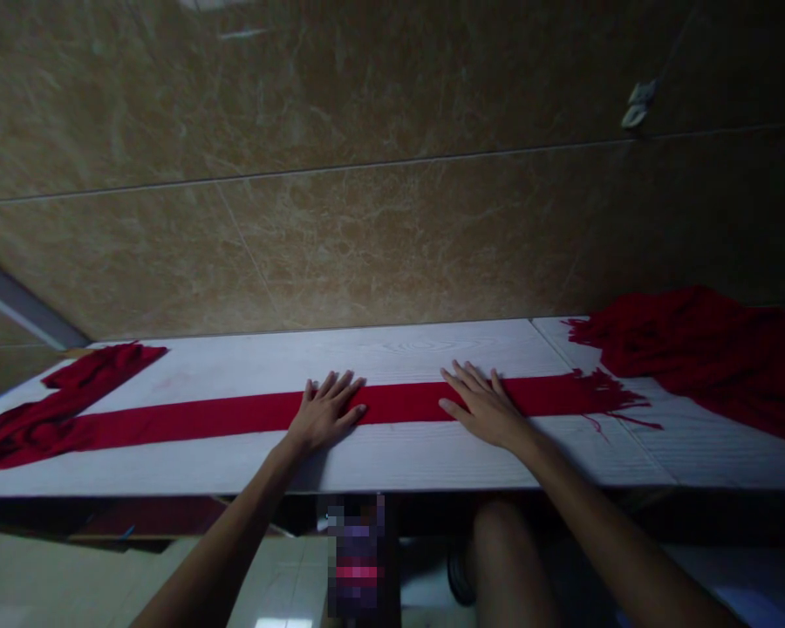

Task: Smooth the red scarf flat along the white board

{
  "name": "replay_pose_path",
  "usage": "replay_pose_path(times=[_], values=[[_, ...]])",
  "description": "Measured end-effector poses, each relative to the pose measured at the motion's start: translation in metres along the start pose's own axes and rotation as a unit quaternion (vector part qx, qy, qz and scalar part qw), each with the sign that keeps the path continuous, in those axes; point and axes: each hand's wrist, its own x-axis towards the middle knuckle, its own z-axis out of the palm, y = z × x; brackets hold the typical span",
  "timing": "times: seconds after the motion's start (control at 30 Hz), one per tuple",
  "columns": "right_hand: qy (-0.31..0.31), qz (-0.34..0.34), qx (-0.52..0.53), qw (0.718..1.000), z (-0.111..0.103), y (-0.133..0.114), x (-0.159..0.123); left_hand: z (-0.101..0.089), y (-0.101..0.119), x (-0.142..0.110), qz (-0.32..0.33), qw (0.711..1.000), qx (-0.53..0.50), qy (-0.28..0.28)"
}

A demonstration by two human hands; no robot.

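A red fringed scarf (222, 418) lies as a long flat strip across the white wood-grain table (392, 462). Its left end is bunched and bends back toward the wall, while tassels spread out at its right end. My left hand (325, 412) rests on the strip near its middle, fingers spread and palm down. Farther right, my right hand (488, 408) also lies flat on the scarf with its fingers apart. Bare red cloth stretches between the two hands. Neither hand grips anything.
A heap of red fringed cloth (706, 358) lies at the table's right end. Behind the table stands a brown marbled tile wall (392, 235) with a small white hook-like fitting (638, 105). The table's front edge runs close to my body, with my knee (507, 558) below.
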Motion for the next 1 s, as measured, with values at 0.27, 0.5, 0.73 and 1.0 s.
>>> replay_pose_path(times=[0.27,0.5,0.73,1.0], values=[[-0.011,-0.015,0.002,1.0,0.008,-0.045,0.001,0.003,0.0,-0.002,0.012,0.999,-0.008,0.028],[-0.007,-0.013,0.011,1.0,0.019,-0.043,0.002,0.015,-0.01,0.001,0.053,0.996,-0.019,0.067],[-0.015,-0.003,0.018,1.0,0.018,-0.043,0.001,0.032,-0.018,0.007,0.07,0.991,-0.005,0.11],[-0.01,-0.006,0.033,0.999,0.018,-0.042,0.001,0.02,-0.012,0.004,0.053,0.996,-0.02,0.065]])
